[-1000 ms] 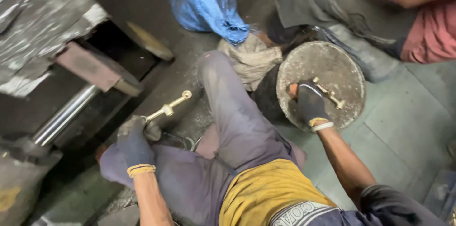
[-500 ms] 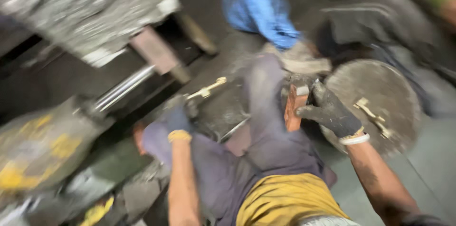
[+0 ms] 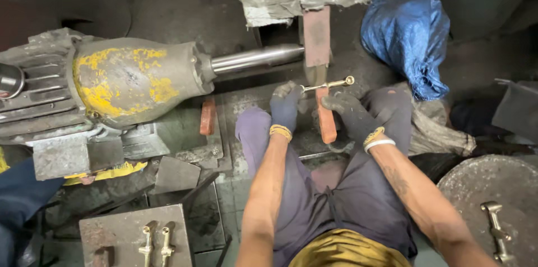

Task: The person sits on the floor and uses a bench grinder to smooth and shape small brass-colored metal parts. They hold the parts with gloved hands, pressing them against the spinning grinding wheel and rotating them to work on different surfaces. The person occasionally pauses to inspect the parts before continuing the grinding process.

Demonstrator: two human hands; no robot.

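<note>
The left hand (image 3: 286,105) wears a dark glove and grips one end of a thin brass part (image 3: 328,84). The part sticks out to the right of that hand, with a small ring at its far tip. The right hand (image 3: 352,115), gloved too, is closed around a reddish bar (image 3: 325,115) that stands just under the brass part. The bar and the part look like they touch or nearly touch, but I cannot tell for sure.

Just above the hands is a shiny steel shaft (image 3: 256,58). It comes out of a big grey and yellow motor (image 3: 131,79) to the left of the left hand. The brass part is not on the shaft yet, so the work on this piece looks like it is only getting ready.

Far to the right of the right hand, a brass piece (image 3: 496,229) lies on a round plate (image 3: 476,188). Down and to the left of the left hand, two brass parts (image 3: 156,243) lie on a metal block (image 3: 120,228). So more pieces seem to be waiting. A blue bag (image 3: 409,40) sits above the right hand.
</note>
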